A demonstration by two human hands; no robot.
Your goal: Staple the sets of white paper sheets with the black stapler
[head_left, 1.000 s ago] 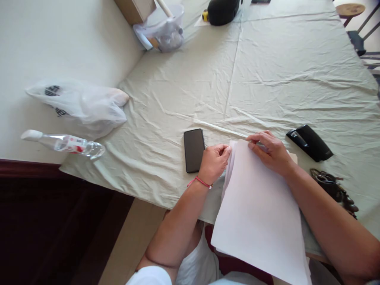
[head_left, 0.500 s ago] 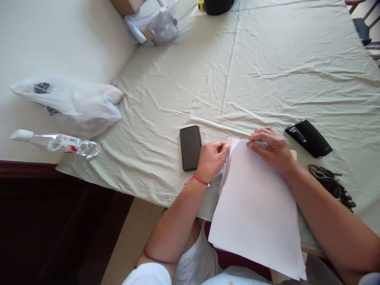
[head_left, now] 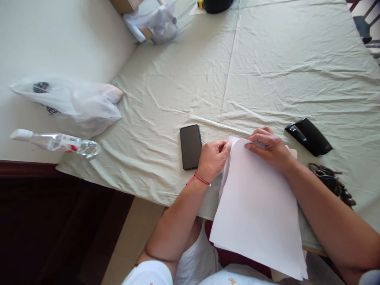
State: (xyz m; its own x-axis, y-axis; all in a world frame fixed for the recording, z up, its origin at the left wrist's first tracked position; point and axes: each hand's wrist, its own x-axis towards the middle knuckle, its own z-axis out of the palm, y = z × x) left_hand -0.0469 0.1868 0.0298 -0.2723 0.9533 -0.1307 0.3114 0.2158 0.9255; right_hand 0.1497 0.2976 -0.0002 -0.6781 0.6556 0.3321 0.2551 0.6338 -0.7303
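A stack of white paper sheets (head_left: 258,209) lies over the front edge of the cloth-covered table, its lower end hanging toward my lap. With thumb and fingers pinched, my left hand (head_left: 214,158) grips the stack's top left corner. My right hand (head_left: 268,149) holds the top edge, thumb on the upper sheet and fingers behind it; that sheet bows up slightly between the hands. A black phone (head_left: 190,147) lies just left of my left hand. To the right of my right hand is a black stapler-like desk tool (head_left: 308,137).
A bunch of keys (head_left: 331,182) rests beside my right forearm. Along the wall at left are a clear bottle (head_left: 59,142) on its side and a white plastic bag (head_left: 86,105). Another bag (head_left: 163,25) and a black round object (head_left: 218,4) stand at the back.
My right thumb has shifted slightly left along the top edge, and the upper sheet curls a little more. Both hands keep their hold on the paper.
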